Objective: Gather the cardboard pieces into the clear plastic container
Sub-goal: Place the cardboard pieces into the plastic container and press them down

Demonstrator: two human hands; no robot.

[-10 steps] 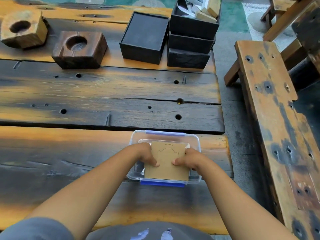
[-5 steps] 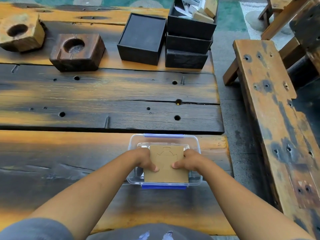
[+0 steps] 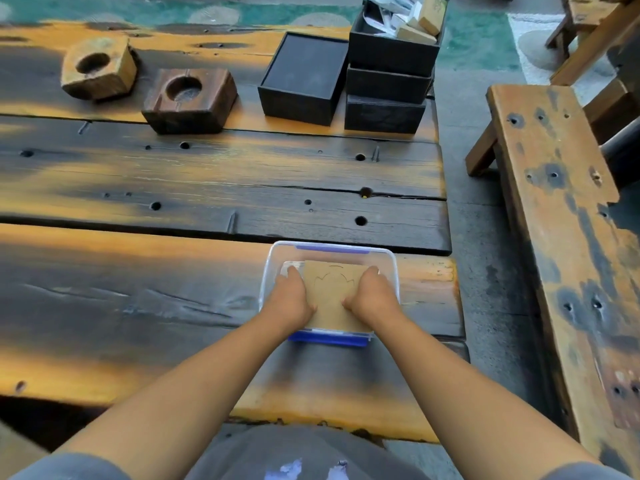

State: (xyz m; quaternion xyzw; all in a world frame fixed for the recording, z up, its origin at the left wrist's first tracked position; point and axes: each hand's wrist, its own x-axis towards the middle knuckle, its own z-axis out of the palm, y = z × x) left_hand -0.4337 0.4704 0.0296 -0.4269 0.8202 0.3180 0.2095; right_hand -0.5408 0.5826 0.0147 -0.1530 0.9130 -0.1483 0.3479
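Note:
A clear plastic container [image 3: 389,261] with blue clips stands near the right end of the wooden table, close to me. A square brown cardboard piece [image 3: 330,296] with a cut outline lies over the container's opening, its near edge over the near rim. My left hand [image 3: 292,301] grips the piece's left edge and my right hand [image 3: 370,297] grips its right edge, thumbs on top. Whatever sits under the cardboard inside the container is hidden.
Two wooden blocks with round hollows [image 3: 98,69] [image 3: 188,98] sit at the far left of the table. Black boxes [image 3: 304,79] and a stack of black boxes [image 3: 389,81] holding cardboard and paper stand at the far side. A wooden bench [image 3: 568,220] runs along the right.
Both hands have pushed the cardboard piece a little down and forward into the container's opening. The grip on both edges is the same.

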